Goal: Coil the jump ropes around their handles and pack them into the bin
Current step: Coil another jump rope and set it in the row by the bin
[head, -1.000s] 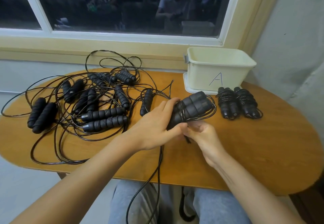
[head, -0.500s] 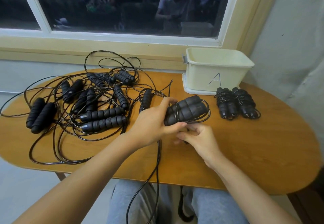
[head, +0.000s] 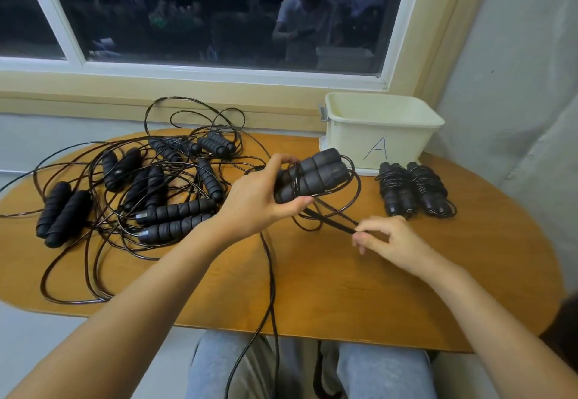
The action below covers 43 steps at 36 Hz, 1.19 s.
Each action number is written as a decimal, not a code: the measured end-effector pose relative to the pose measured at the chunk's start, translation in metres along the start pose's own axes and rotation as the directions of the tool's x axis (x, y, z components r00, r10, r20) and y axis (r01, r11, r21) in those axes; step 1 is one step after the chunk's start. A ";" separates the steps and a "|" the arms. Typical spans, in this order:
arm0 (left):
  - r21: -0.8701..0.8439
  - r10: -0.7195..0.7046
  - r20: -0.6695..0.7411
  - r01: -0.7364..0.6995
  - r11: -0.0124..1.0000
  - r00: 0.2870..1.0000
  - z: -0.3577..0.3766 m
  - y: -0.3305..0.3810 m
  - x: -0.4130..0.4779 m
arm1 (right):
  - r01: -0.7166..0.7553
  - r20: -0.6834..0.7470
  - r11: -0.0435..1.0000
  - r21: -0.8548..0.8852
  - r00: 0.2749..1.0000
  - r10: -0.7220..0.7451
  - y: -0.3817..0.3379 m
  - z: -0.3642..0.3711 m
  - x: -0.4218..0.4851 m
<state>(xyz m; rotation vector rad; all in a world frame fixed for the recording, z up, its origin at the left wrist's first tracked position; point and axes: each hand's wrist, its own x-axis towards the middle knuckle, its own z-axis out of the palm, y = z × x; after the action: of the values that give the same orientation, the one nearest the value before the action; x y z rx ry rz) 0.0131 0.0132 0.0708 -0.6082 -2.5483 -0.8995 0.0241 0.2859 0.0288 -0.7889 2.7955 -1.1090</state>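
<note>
Two black foam handles (head: 312, 176) are gripped together in the left hand (head: 259, 201) above the oval wooden table's (head: 344, 280) middle. The right hand (head: 391, 242), earlier tucked beneath them, now pinches the black cord (head: 333, 220) drawn rightward. Two coiled rope bundles (head: 397, 189) lie just beside one cream plastic bin (head: 381, 123) at the far right edge. Roughly a dozen loose handles (head: 175, 211) lie tangled on the left.

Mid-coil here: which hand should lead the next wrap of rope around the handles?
Right. The right hand pinches the loose rope a little way from the handles, free to swing it round them. The left hand grips the handles and probably serves better as the anchor.
</note>
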 end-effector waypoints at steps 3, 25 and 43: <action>-0.041 0.000 -0.018 -0.001 0.999 1.000 -0.004 -0.004 0.003 | -0.033 -0.048 0.997 0.066 0.998 0.037 0.008 -0.011 -0.002; 0.319 0.389 0.279 -0.467 0.825 0.878 0.019 0.021 -0.016 | -0.166 -0.057 0.982 -0.090 0.985 0.161 -0.028 -0.044 0.081; 0.547 -0.088 0.041 0.051 0.836 0.995 0.021 0.010 -0.010 | -0.051 -0.185 0.956 -0.290 0.983 -0.004 -0.084 0.005 0.017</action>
<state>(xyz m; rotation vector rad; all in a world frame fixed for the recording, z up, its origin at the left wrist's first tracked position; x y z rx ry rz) 0.0230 0.0311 0.0559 -0.3686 -2.7156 -0.1345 0.0474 0.2229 0.0823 -0.7008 3.1667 -0.8096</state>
